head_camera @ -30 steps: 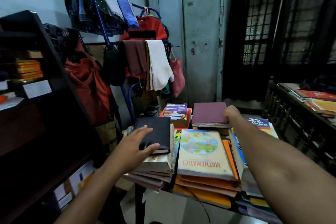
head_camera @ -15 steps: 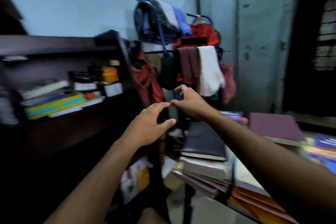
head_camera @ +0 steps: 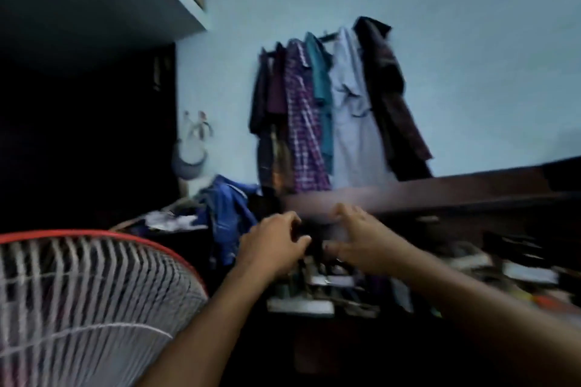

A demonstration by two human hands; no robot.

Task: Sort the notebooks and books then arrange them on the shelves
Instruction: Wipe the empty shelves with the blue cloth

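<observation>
The view is motion-blurred. My left hand [head_camera: 273,245] and my right hand [head_camera: 361,239] are raised side by side in front of a dark wooden shelf unit [head_camera: 440,195], near its left end. Both hands have loosely bent fingers and hold nothing. Blurred books and papers [head_camera: 518,267] lie in uneven stacks on the shelf to the right of my hands. More small flat items [head_camera: 317,280] sit just below my fingers. The table with the book piles is out of view.
A fan with a red-rimmed white grille [head_camera: 78,292] fills the lower left, close to my left arm. Shirts [head_camera: 330,110] hang on the pale wall above the shelf. A blue cloth [head_camera: 226,207] is heaped left of my hands. A dark cabinet stands at far left.
My view has swung left, away from the table and clothes rack, to the shelf's left end and a fan. Both hands left the book piles and now hover empty before the shelf.
</observation>
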